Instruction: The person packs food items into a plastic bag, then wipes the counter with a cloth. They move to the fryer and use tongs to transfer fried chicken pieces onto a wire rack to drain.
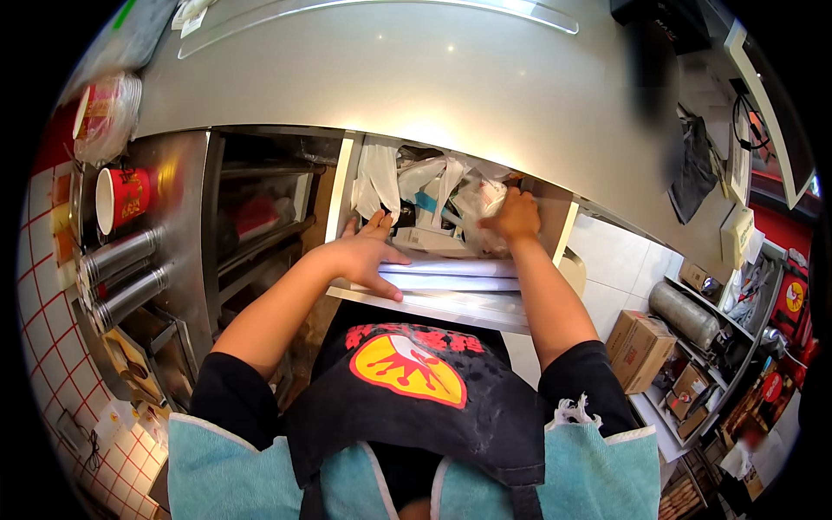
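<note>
Below the steel counter a drawer (344,188) is pulled out in front of me, packed with mixed items. My left hand (372,257) lies over its left side with fingers spread, the thumb beside a stack of white paper (455,273). White plastic bags (377,172) hang just beyond those fingers. At the drawer's right side, my right hand (518,218) reaches against a clear plastic bag (480,198); its fingertips are partly hidden, so a grip cannot be made out. Between the hands are a blue item (427,201) and a white box (422,239).
The stainless steel counter (416,84) overhangs the drawer's back. On the left are a red paper cup (123,200), wrapped cups (107,117) and metal cylinders (123,253). At right, a cardboard box (640,351) and a gas cylinder (682,309) stand by crowded shelving.
</note>
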`<action>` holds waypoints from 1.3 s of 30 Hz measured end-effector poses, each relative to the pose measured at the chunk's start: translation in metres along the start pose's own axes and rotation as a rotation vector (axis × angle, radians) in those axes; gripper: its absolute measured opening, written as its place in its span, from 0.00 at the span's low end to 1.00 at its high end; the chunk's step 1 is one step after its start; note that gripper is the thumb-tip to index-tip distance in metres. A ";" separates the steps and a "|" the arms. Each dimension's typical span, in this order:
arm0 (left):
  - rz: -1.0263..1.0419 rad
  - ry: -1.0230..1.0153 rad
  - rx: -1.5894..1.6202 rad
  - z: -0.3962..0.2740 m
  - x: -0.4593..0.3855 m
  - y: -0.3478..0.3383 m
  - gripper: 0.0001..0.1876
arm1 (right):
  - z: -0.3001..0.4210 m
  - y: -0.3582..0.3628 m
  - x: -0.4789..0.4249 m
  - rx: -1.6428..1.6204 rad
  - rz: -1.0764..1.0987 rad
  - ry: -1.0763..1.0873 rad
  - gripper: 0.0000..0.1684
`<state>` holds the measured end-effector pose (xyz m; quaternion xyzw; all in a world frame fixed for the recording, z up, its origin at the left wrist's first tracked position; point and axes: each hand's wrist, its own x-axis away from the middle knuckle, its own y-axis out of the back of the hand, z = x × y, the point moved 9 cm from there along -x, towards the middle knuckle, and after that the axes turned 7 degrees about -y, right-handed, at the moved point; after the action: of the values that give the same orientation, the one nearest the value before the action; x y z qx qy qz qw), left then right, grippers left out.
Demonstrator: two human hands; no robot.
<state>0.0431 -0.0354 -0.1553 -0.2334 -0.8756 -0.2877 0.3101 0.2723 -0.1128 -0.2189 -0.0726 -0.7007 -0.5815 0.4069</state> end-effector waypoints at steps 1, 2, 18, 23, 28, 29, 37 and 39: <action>-0.008 0.002 -0.005 0.001 -0.001 -0.001 0.33 | 0.002 0.002 0.005 -0.018 -0.053 0.071 0.41; -0.027 0.014 -0.035 0.002 -0.003 -0.002 0.30 | 0.000 0.001 0.011 -0.036 -0.107 0.142 0.38; -0.128 0.181 -0.443 -0.031 -0.005 -0.002 0.10 | -0.157 0.156 0.123 -1.451 -0.103 0.368 0.34; -0.196 0.126 -0.450 -0.035 -0.020 -0.001 0.10 | -0.177 0.134 0.142 -1.683 0.008 0.564 0.22; -0.331 -0.055 -0.142 -0.037 -0.040 -0.002 0.13 | -0.146 0.131 0.168 -1.855 0.564 1.053 0.20; -0.303 -0.084 -0.113 -0.036 -0.047 -0.006 0.14 | -0.147 0.130 0.168 -1.859 0.594 1.056 0.20; -0.009 -0.192 -0.150 -0.040 -0.059 -0.012 0.12 | -0.167 0.111 0.172 -1.883 0.640 1.124 0.19; 0.043 -0.136 -0.130 -0.039 -0.048 -0.003 0.13 | -0.174 0.107 0.169 -1.898 0.671 1.119 0.19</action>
<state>0.0902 -0.0736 -0.1639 -0.2905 -0.8688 -0.3209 0.2404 0.3070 -0.2942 -0.0283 -0.2642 0.3524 -0.6881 0.5766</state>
